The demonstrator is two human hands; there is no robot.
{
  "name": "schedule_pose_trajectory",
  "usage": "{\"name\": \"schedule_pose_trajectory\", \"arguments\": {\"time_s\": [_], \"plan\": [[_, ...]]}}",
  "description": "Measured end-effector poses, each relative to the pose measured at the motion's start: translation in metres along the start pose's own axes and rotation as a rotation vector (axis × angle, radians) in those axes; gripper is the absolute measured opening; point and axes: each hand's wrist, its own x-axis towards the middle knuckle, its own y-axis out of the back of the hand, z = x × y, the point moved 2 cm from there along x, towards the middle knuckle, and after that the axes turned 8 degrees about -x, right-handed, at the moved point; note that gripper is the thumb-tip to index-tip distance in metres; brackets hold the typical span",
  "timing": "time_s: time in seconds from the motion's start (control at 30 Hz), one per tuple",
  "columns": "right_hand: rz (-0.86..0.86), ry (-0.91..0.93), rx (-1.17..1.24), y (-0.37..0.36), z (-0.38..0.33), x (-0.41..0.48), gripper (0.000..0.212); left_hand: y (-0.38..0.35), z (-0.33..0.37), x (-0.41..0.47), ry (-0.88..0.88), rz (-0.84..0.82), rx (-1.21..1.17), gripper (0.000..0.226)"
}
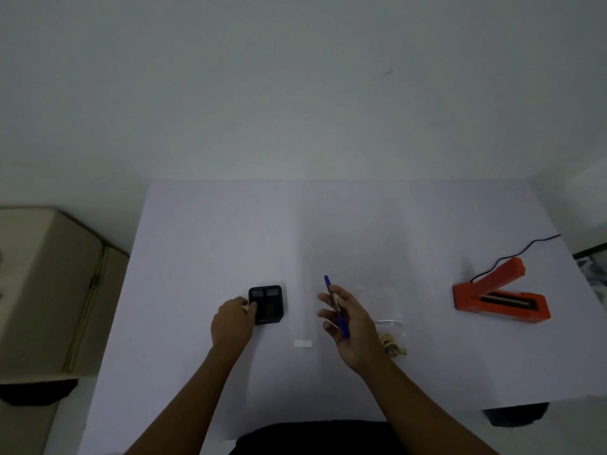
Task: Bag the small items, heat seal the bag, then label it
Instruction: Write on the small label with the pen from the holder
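Note:
My right hand (349,326) holds a blue pen (334,305) above the middle of the white table (213,231), its capped end pointing away from me. My left hand (231,320) grips the near left side of a black square holder (266,304) standing on the table. A small white label (302,343) lies flat between my hands. Just right of my right hand lies a clear plastic bag (386,318) with pale rubber bands (392,344) in its near end, partly hidden by my hand.
An orange heat sealer (499,295) with its arm raised sits at the table's right, its black cord (525,249) running off the far right edge. A beige box-like piece of furniture (42,290) stands left of the table.

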Motion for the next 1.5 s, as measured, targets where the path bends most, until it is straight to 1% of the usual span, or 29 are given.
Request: {"name": "schedule_pose_trajectory", "arguments": {"time_s": [0.07, 0.1, 0.17, 0.2, 0.27, 0.3, 0.37, 0.43, 0.57, 0.7, 0.73, 0.8, 0.87, 0.9, 0.97, 1.0, 1.03, 1.07, 1.1, 1.13, 1.2, 1.23, 1.3, 1.4, 1.5], "plan": [[-0.052, -0.059, 0.037, -0.001, 0.002, -0.002, 0.028, 0.006, 0.012, -0.006, -0.064, 0.059, -0.06, 0.032], [-0.058, -0.079, 0.032, -0.002, 0.002, -0.002, 0.027, 0.009, 0.021, -0.011, -0.121, 0.056, -0.105, 0.029], [-0.049, -0.106, -0.022, -0.003, 0.004, -0.002, 0.019, 0.014, 0.04, -0.022, -0.23, -0.033, -0.236, 0.025], [-0.044, -0.113, -0.054, -0.003, 0.005, -0.002, 0.02, 0.016, 0.05, -0.029, -0.271, -0.107, -0.313, 0.024], [-0.021, -0.111, -0.105, -0.004, 0.006, 0.0, 0.037, 0.016, 0.068, -0.045, -0.355, -0.261, -0.378, 0.026], [-0.001, -0.103, -0.117, -0.004, 0.006, 0.001, 0.045, 0.016, 0.077, -0.054, -0.396, -0.332, -0.353, 0.027], [0.03, -0.086, -0.116, -0.004, 0.005, 0.001, 0.052, 0.014, 0.093, -0.069, -0.462, -0.428, -0.262, 0.027], [0.034, -0.086, -0.121, -0.008, 0.003, 0.0, 0.053, 0.011, 0.103, -0.079, -0.511, -0.439, -0.178, 0.027], [0.068, -0.085, -0.165, -0.014, -0.006, -0.002, 0.051, 0.001, 0.11, -0.088, -0.567, -0.42, 0.035, 0.034], [0.116, -0.126, -0.059, -0.02, -0.015, -0.001, 0.048, -0.003, 0.121, -0.09, -0.665, -0.468, 0.203, 0.017], [0.128, -0.135, -0.031, -0.021, -0.017, -0.001, 0.048, -0.001, 0.125, -0.09, -0.658, -0.487, 0.194, 0.018], [0.149, -0.136, -0.028, -0.021, -0.021, 0.0, 0.049, 0.003, 0.135, -0.091, -0.565, -0.519, 0.128, 0.019], [0.157, -0.133, -0.042, -0.024, -0.024, -0.001, 0.051, 0.009, 0.144, -0.093, -0.403, -0.584, -0.02, 0.023], [0.175, -0.129, -0.029, -0.023, -0.024, 0.0, 0.05, 0.013, 0.148, -0.096, -0.262, -0.632, -0.196, 0.031], [0.286, -0.112, 0.069, -0.006, -0.027, 0.008, 0.043, 0.024, 0.15, -0.101, 0.034, -0.734, -0.534, 0.042], [0.365, -0.091, 0.121, 0.01, -0.031, 0.015, 0.039, 0.03, 0.149, -0.103, 0.129, -0.785, -0.64, 0.045], [0.435, -0.063, 0.146, 0.029, -0.037, 0.021, 0.035, 0.037, 0.145, -0.104, 0.162, -0.805, -0.687, 0.046], [0.478, -0.036, 0.143, 0.048, -0.044, 0.025, 0.033, 0.044, 0.139, -0.103, 0.155, -0.794, -0.693, 0.047], [0.485, -0.014, 0.126, 0.064, -0.051, 0.027, 0.034, 0.049, 0.129, -0.1, 0.105, -0.735, -0.643, 0.046], [0.461, 0.003, 0.104, 0.077, -0.058, 0.028, 0.036, 0.051, 0.114, -0.092, 0.028, -0.644, -0.534, 0.045], [0.352, 0.02, 0.07, 0.087, -0.067, 0.022, 0.042, 0.045, 0.077, -0.073, -0.099, -0.472, -0.225, 0.036], [0.308, 0.02, 0.046, 0.086, -0.067, 0.019, 0.043, 0.036, 0.058, -0.064, -0.127, -0.427, -0.078, 0.028], [0.284, 0.004, -0.004, 0.079, -0.055, 0.014, 0.044, 0.014, 0.028, -0.052, -0.127, -0.384, 0.113, 0.016], [0.293, -0.058, -0.08, 0.068, -0.019, 0.012, 0.044, -0.017, 0.008, -0.047, -0.138, -0.351, 0.292, 0.018], [0.276, -0.146, -0.188, 0.059, 0.02, 0.006, 0.044, -0.039, -0.006, -0.047, -0.156, -0.311, 0.382, 0.018]]}}
